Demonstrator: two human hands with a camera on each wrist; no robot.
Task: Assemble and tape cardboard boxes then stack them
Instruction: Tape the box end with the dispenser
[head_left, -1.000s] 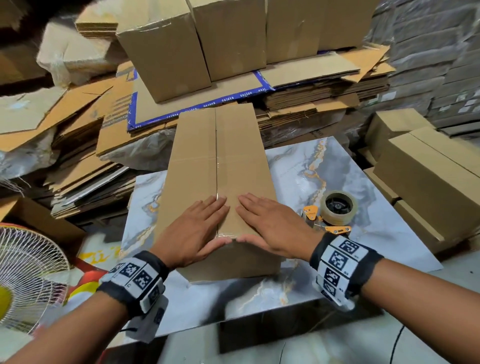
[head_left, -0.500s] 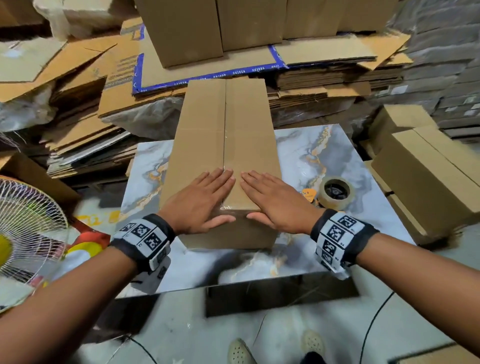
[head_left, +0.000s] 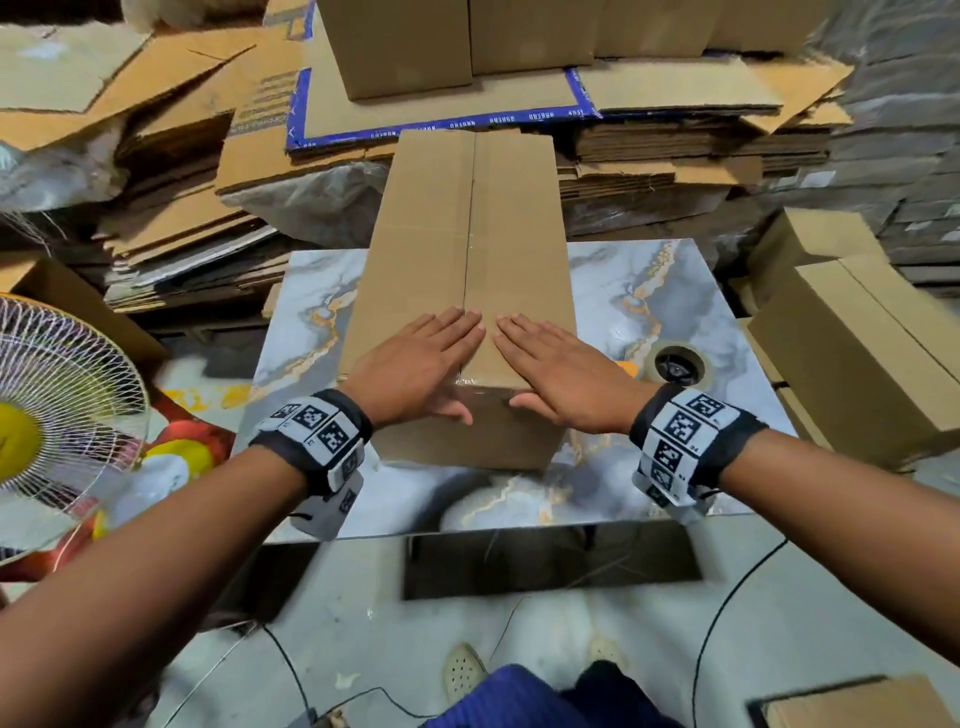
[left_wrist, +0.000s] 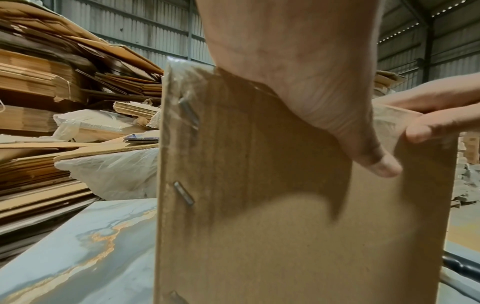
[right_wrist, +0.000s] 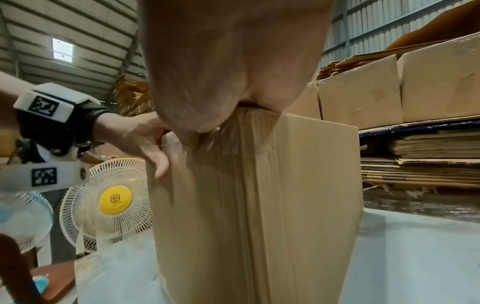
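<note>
A long closed cardboard box (head_left: 467, 249) lies on the marble-patterned table (head_left: 649, 291), its top seam running away from me. My left hand (head_left: 415, 364) lies flat on the near end of the top, left of the seam. My right hand (head_left: 561, 369) lies flat to the right of it. Both thumbs hang over the near edge and press clear tape onto the end face (left_wrist: 285, 226). In the right wrist view the box (right_wrist: 285, 205) fills the middle, with the left hand (right_wrist: 145, 142) at its corner. A tape roll (head_left: 678, 364) sits right of the box.
Stacks of flat cardboard (head_left: 171, 218) and finished boxes (head_left: 405, 47) stand behind the table. More assembled boxes (head_left: 852, 338) sit at the right. A fan (head_left: 57, 415) stands at the left. Cables (head_left: 727, 613) run across the floor by my feet.
Both hands have slid back toward the box's near end, thumbs now over the edge. The view has tilted down, showing the floor and feet.
</note>
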